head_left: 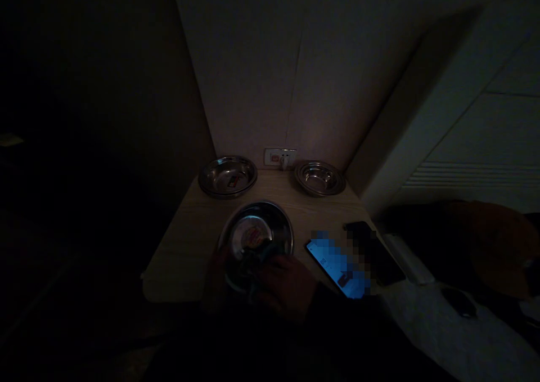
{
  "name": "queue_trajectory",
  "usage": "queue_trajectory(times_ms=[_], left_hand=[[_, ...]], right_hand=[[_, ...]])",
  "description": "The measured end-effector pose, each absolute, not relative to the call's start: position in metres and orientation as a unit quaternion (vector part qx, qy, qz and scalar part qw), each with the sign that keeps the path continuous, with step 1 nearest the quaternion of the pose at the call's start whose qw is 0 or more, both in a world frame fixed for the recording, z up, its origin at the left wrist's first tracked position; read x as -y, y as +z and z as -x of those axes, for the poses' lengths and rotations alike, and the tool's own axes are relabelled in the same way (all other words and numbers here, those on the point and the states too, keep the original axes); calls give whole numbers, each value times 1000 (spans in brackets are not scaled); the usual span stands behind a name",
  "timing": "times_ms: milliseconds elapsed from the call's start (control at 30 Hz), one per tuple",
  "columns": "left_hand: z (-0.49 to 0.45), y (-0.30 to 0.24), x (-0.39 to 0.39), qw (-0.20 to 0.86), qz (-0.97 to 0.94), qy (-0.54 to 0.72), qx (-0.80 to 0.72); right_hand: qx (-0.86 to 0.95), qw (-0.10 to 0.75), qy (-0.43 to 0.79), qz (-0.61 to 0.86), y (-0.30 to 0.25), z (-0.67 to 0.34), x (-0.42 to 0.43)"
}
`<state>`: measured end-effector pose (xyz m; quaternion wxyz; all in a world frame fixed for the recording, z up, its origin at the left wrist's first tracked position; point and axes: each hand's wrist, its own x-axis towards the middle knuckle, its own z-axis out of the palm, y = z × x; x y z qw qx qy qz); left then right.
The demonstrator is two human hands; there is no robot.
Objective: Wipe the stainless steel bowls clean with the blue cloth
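A shiny metal bowl [282,224] with a round coloured label inside is at the near middle of the small wooden table [181,247]. At its left rim, my left hand [215,278] is closed on the edge, though its fingers are very dark. My right hand [287,286] reaches over the near right side of the bowl, fingers bent round a dark bluish cloth [265,254]. The cloth lies against the bowl's inside, and its lower part is lost in shadow.
Other metal bowls [228,171] sit at the back left, and a nested stack of bowls [319,178] at the back right. Between them is a wall socket [280,157] with a plug. A lit phone [333,261] and a dark flat object [379,255] lie at the right.
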<state>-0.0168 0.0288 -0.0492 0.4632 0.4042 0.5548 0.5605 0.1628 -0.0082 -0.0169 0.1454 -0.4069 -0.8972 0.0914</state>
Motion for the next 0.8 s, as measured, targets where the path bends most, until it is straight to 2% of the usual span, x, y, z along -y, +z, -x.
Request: queue_trajectory(times_ms=[67, 133, 333, 500, 800], left_hand=[[12, -42, -26, 480, -422, 547, -541], [4, -34, -24, 507, -432, 546, -508], [-9, -19, -17, 474, -455, 520, -546], [-9, -14, -14, 477, -529, 498, -495], [-10, -13, -13, 449, -506, 516, -526]], right_hand=[[902, 88, 42, 420, -11, -179, -6], [894, 70, 16, 442, -6, -188, -19], [882, 69, 18, 466, -9, -170, -6], [875, 72, 26, 479, -13, -174, -2], [864, 95, 59, 490, -15, -157, 4]])
